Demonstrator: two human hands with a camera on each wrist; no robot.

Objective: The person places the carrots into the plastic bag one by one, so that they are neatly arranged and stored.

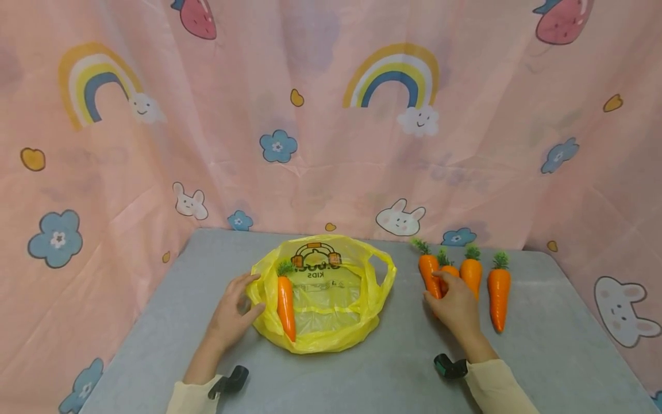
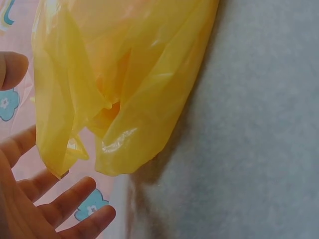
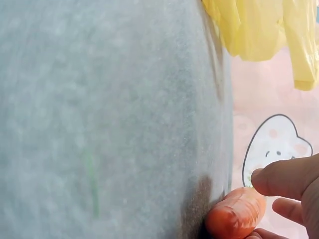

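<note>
A yellow plastic bag (image 1: pixel 336 344) lies with its mouth spread wide, and one orange carrot (image 1: pixel 286 305) with a green top rests inside along its left side. My left hand (image 1: pixel 229 316) is at the bag's left rim, thumb and fingers apart; in the left wrist view the fingers (image 2: pixel 67 201) are loosely spread beside the bag's yellow film (image 2: pixel 144 99). Over on the right, my right hand (image 1: pixel 457 305) grips the leftmost carrot (image 1: pixel 428 270) of the row. From the right wrist, that carrot (image 3: pixel 237 214) shows between thumb and fingers, close to the tabletop.
Further carrots lie beside my right hand: one partly hidden behind it (image 1: pixel 449 269), one (image 1: pixel 470 273) just right of that, and one (image 1: pixel 499 299) farthest right. A grey cloth-covered table (image 1: pixel 393 374) backs onto a pink patterned curtain (image 1: pixel 320 190).
</note>
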